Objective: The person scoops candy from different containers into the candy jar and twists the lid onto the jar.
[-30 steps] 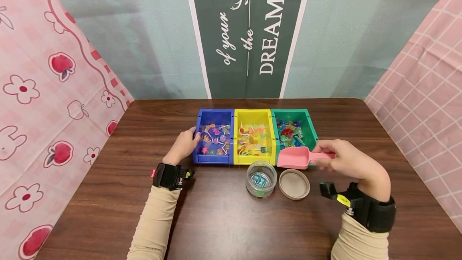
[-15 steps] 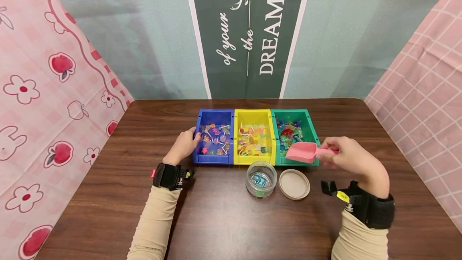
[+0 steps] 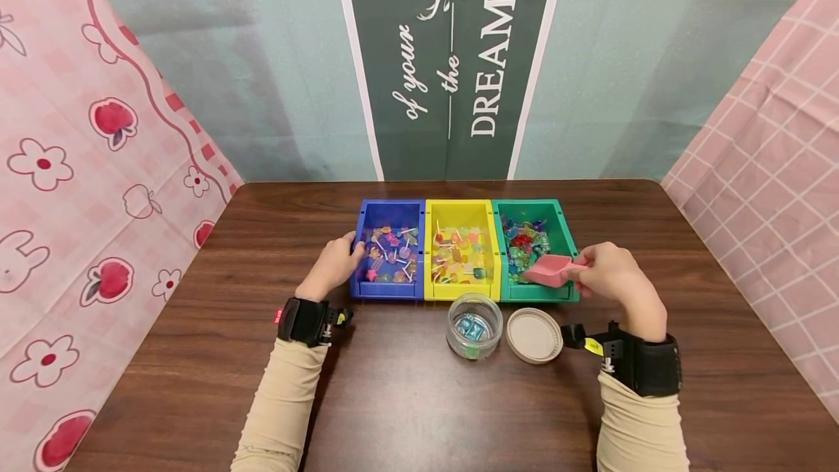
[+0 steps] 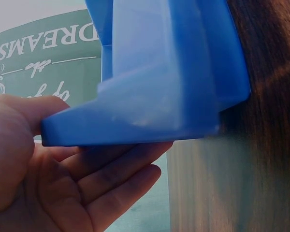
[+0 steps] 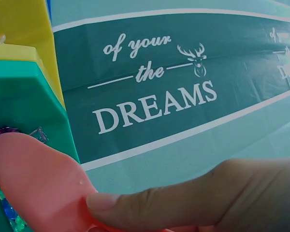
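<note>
My right hand (image 3: 609,268) holds a pink scoop (image 3: 549,270) by its handle, the thumb (image 5: 135,208) lying along it in the right wrist view. The scoop's head dips into the front of the green bin (image 3: 562,221), among colourful translucent pieces (image 3: 522,242). On the far side, my left hand (image 3: 334,261) grips the side wall of the blue bin (image 3: 393,210), which holds small lollipop-like charms. The left wrist view has the wall (image 4: 130,116) between thumb and fingers. A glass jar (image 3: 475,326) with blue pieces inside stands in front of the bins.
Between the blue and green bins sits a yellow bin (image 3: 459,213) with more charms. A round beige lid (image 3: 534,336) lies right of the jar. The brown table (image 3: 419,414) reaches back to a curtain (image 3: 262,93).
My right hand has moved the scoop from above the bin's front edge back and down into the green bin. The left hand stays where it was.
</note>
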Tool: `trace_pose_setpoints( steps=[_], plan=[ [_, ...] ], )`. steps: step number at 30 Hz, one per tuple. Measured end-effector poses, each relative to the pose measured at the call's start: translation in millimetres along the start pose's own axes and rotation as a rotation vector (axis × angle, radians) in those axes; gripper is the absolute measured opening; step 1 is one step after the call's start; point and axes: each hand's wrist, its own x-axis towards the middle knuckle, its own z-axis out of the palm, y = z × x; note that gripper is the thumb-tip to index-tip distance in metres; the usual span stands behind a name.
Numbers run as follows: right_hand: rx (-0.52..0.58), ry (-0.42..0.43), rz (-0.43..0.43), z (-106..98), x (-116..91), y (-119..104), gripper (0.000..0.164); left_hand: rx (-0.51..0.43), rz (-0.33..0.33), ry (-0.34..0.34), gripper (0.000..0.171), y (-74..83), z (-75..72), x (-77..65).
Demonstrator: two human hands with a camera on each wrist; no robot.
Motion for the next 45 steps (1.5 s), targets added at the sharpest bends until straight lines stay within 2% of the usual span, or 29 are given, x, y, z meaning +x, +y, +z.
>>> trace_pose_setpoints(
  steps=[17, 23, 32, 39, 45],
  plan=[
    [-0.053, 0.067, 0.069, 13.7, 9.5, -11.4, 0.038, 0.009, 0.013, 0.011, 0.044, 0.5, 0.1, -1.0],
    [-0.069, 0.095, 0.106, 17.8, 13.5, -14.4, 0.036, 0.003, 0.011, 0.003, 0.045, 0.8, -0.9, -0.7],
    [-0.035, 0.088, 0.198, 24.6, 17.7, -19.7, 0.029, -0.002, 0.003, -0.001, 0.046, 2.1, -1.4, -2.2],
    [-0.056, 0.071, 0.183, 23.5, 16.3, -19.8, 0.029, 0.004, 0.007, 0.006, 0.045, 1.6, -0.5, -1.4],
    [-0.016, 0.062, 0.156, 25.1, 19.2, -14.6, 0.034, 0.007, 0.005, 0.009, 0.045, 0.3, 0.6, -0.4]
  ],
)
